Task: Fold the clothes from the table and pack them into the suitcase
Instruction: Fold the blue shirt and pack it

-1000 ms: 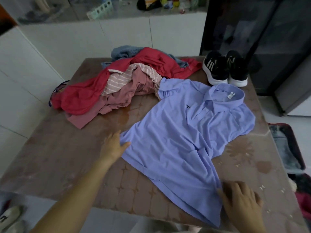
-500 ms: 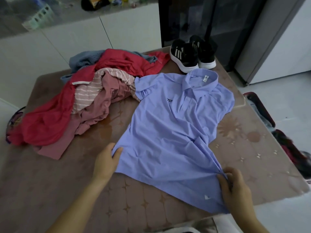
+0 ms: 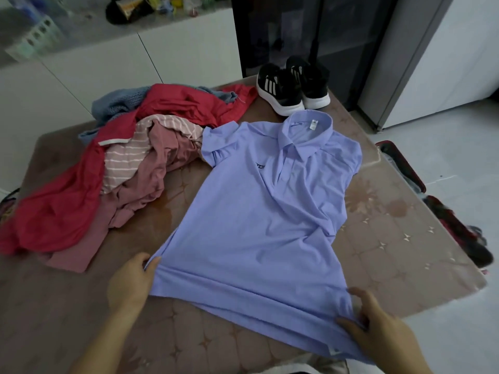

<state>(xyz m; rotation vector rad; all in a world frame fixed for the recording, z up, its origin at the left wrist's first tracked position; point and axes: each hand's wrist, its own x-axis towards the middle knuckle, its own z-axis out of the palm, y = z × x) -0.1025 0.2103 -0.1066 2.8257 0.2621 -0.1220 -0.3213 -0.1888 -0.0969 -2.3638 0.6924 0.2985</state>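
Along the near edge of the brown table point(image 3: 391, 238), a flat, unfolded light-blue polo shirt point(image 3: 264, 217) is gripped at its hem by left hand point(image 3: 132, 282) and right hand point(image 3: 378, 323); a crumpled red-and-pink clothes heap point(image 3: 121, 171) is left to fold.

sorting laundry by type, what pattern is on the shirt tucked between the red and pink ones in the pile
Thin white stripes on dusty pink, on the striped shirt; the head view shows it.

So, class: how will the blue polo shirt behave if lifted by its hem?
Probably floppy: the blue polo shirt lies flat with soft creases. Likely light: the left hand and right hand stretch its hem with mere pinches.
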